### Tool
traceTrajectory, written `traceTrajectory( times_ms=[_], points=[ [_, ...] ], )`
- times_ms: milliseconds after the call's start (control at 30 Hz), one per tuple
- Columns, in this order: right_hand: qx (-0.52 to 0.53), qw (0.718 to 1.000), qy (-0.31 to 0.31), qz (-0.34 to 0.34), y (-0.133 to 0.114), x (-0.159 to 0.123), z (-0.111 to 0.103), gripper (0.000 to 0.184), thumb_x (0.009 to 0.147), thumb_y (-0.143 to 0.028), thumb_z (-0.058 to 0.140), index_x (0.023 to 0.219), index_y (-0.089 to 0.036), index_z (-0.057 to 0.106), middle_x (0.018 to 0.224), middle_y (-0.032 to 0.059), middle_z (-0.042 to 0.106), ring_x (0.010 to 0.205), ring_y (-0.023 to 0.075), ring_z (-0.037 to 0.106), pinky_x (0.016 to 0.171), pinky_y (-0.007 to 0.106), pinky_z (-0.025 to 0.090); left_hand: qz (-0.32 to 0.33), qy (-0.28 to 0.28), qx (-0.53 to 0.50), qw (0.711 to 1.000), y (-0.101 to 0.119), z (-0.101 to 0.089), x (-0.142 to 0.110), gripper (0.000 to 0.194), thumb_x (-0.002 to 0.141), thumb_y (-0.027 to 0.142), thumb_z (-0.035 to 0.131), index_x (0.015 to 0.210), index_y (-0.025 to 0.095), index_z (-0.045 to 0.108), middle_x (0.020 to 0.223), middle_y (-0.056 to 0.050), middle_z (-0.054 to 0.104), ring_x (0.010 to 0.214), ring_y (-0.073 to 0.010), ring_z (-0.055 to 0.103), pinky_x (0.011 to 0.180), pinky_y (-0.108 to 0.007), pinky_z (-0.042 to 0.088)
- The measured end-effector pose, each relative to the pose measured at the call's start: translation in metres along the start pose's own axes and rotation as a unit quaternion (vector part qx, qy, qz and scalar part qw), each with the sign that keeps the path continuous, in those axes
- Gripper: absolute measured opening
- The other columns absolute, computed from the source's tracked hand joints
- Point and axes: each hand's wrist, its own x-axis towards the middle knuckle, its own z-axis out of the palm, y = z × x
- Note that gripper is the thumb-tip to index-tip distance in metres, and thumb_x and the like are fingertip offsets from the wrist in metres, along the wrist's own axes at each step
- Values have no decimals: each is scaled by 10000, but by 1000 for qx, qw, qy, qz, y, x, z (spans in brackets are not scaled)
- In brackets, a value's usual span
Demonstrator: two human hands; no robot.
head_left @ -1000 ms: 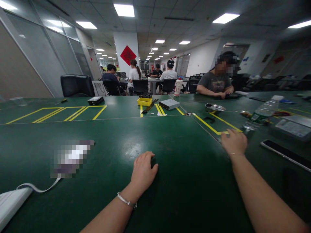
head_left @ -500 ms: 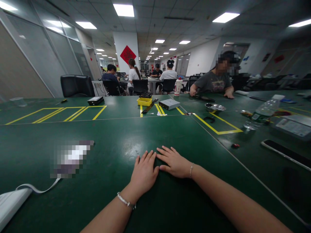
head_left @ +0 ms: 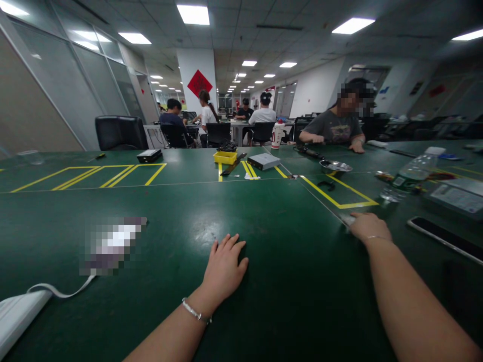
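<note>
My left hand [head_left: 225, 266] lies flat on the green table [head_left: 169, 311] with its fingers spread, holding nothing. A bracelet circles that wrist. My right hand [head_left: 367, 227] is farther out to the right, by the corner of a yellow tape outline [head_left: 356, 205]. Its fingertips are smeared by motion, so I cannot tell whether they hold anything. The small red item seen there before is hidden behind this hand. To its right lies a dark-screened phone [head_left: 445, 239], and beyond it stands a clear plastic bottle [head_left: 413, 173].
A pixelated device [head_left: 115, 246] with a white cable [head_left: 62, 296] lies at left. Farther back are a yellow tray [head_left: 225, 158], a grey box [head_left: 264, 161], a metal bowl [head_left: 335, 167] and a white bottle [head_left: 277, 136]. A person [head_left: 339, 123] sits across the table.
My right hand has left its place beside my left hand and swung right, over the spot of the small red item. My left hand stays put. The person opposite has shifted an arm.
</note>
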Motion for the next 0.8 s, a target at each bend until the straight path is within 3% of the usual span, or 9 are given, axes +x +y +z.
traceTrajectory(
  times_ms=[167,400,600,800],
  points=[
    [-45,996,-63,48,-2,1,2,303,663,-159,469,883,-89,667,922,231,597,855,305,548,678,373,382,11,1,-12,1000,3,-1,-2,328,788,259,462,1110,246,522,1276,-35,475,1242,-241,318,1033,-505,176],
    [-62,995,-46,63,4,1,-1,335,679,-181,454,947,-118,645,1033,227,549,936,307,514,694,371,376,50,1,-28,998,7,-2,-4,312,785,196,453,1083,245,530,1237,-32,505,1187,-214,391,1033,-476,206],
    [-54,991,-78,93,11,2,2,273,678,-173,450,803,-74,671,864,231,592,777,273,561,606,346,378,68,1,-41,997,8,-3,-5,316,769,167,475,1071,244,533,1216,-35,519,1164,-205,417,1028,-452,237],
    [-26,991,-69,111,3,-4,-2,376,729,-218,417,1055,-154,593,1018,196,580,878,298,544,627,355,382,76,0,-53,996,11,-3,-6,322,758,156,488,1062,254,528,1198,-21,532,1155,-191,425,1033,-447,229]
  ],
)
